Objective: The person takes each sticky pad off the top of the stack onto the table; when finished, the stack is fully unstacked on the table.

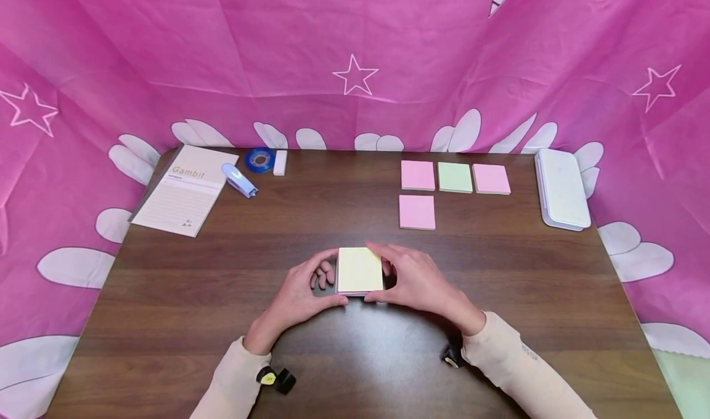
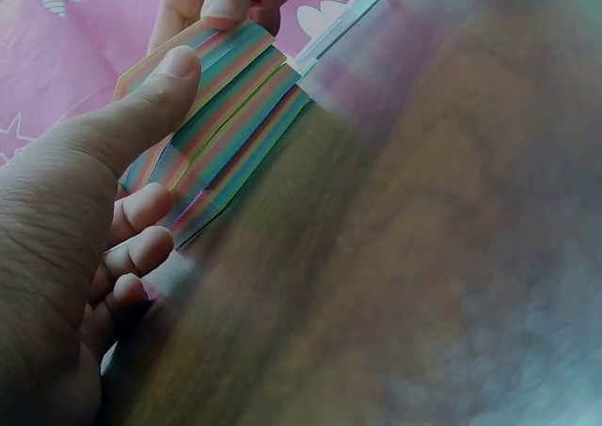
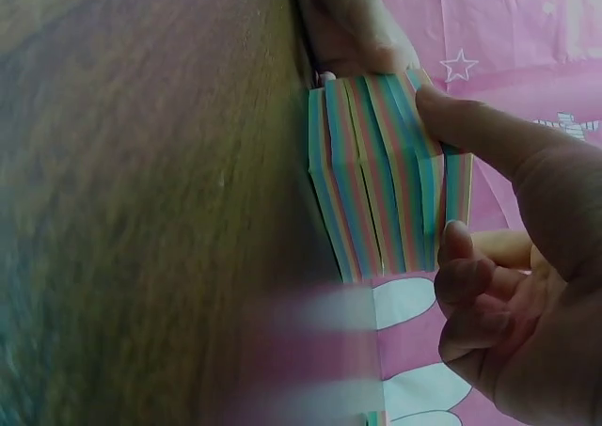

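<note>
A stack of sticky note pads [image 1: 359,270] with a pale yellow top stands at the front middle of the table. My left hand [image 1: 302,289] holds its left side, thumb at the near edge and forefinger toward the far edge. From the right, my right hand [image 1: 418,277] grips the upper pads the same way. Both wrist views show the striped, multicoloured sides of the stacked pads [image 2: 235,106], slightly uneven in line. In the right wrist view, the thumb presses near the top of the stack [image 3: 376,172], while the other fingers curl beside it.
Behind the stack lie pink pads [image 1: 417,212] and a green pad [image 1: 455,177]. A white case [image 1: 563,188] sits at the far right. At the back left are a notebook [image 1: 185,191], a blue stapler [image 1: 240,180], a blue tape roll [image 1: 259,159] and a white eraser [image 1: 280,162].
</note>
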### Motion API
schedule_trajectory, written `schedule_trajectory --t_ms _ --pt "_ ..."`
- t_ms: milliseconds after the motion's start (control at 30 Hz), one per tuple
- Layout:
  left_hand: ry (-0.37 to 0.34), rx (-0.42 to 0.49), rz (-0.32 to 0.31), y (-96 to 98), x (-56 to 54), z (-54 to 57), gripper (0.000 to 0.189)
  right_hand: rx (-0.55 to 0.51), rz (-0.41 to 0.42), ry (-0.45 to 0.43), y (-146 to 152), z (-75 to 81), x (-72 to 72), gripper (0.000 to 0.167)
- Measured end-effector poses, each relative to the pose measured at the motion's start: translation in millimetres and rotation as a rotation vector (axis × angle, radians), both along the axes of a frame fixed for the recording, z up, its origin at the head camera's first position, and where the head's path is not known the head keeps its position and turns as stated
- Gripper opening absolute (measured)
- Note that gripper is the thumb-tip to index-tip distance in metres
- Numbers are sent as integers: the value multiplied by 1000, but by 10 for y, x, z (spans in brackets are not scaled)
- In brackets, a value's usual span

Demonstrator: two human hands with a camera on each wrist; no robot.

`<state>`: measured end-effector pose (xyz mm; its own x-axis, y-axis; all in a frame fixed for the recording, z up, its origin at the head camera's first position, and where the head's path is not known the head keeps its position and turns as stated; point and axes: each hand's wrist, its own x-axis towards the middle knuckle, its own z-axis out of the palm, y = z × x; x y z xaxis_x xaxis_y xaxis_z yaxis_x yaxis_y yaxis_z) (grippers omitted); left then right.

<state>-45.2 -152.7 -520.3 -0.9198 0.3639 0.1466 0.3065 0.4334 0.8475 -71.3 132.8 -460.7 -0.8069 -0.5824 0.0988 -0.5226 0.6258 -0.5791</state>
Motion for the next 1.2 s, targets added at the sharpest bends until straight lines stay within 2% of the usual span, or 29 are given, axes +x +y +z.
schedule_trajectory --t_ms 267,500,600,867,1200 --pt "8 -3 1 12 -1 1 86 -20 -21 10 -16 -18 -4 87" --pt "-2 -11 9 10 3 -10 89 -153 -21 -103 42 -40 -58 80" --pt "-4 -11 7 10 7 -9 88 -205 -27 -121 113 -20 -89 80" --pt "-9 -29 4 13 14 -7 88 -250 -86 -96 454 -46 -220 83" --pt "20 8 -18 0 8 -25 87 -209 -156 -77 1027 -108 -479 83"
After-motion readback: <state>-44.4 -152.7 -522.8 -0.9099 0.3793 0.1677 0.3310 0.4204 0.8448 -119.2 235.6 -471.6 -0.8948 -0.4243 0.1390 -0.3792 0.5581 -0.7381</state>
